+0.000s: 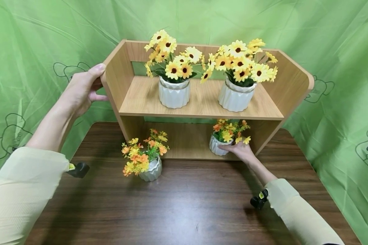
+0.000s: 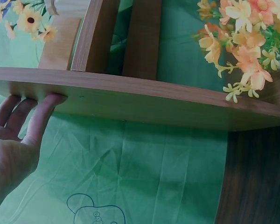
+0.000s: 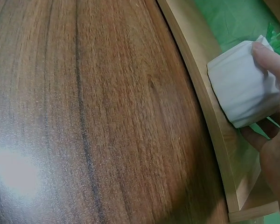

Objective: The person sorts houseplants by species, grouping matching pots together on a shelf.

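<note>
My right hand grips a white fluted flowerpot at the right of the lower shelf. Small orange and yellow flowers rise from it. In the right wrist view, the thumb lies on the near side of the pot and the other fingers go behind it, partly hidden. At the upper left, my left hand touches the wooden bookshelf. The left wrist view shows its fingertips against the outer face of the side panel.
Two white pots of yellow daisies, left and right, stand on the upper shelf. Another pot with orange and yellow flowers sits on the dark wooden table, before the shelf's left end. A green curtain hangs behind.
</note>
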`<move>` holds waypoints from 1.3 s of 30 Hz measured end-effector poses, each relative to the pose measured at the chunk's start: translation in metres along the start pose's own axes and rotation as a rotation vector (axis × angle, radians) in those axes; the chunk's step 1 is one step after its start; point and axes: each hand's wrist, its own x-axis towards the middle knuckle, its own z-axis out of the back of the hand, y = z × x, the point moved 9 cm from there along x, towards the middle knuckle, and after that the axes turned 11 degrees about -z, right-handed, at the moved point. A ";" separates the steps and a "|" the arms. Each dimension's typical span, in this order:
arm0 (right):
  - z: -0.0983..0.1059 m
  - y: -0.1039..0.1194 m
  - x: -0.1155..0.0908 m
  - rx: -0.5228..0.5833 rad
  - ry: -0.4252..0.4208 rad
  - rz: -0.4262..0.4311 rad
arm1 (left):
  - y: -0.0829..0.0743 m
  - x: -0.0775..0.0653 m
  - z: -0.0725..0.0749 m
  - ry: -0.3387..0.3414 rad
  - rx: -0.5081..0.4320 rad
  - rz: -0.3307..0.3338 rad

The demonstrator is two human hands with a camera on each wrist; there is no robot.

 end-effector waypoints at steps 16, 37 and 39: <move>-0.002 -0.004 0.002 0.018 0.021 -0.018 | -0.001 0.000 -0.002 -0.003 0.009 0.006; -0.006 -0.009 0.004 0.081 -0.008 0.014 | 0.000 0.000 -0.001 -0.004 0.013 0.011; -0.007 -0.008 0.003 0.091 -0.026 0.050 | 0.000 -0.001 -0.001 0.001 0.019 0.011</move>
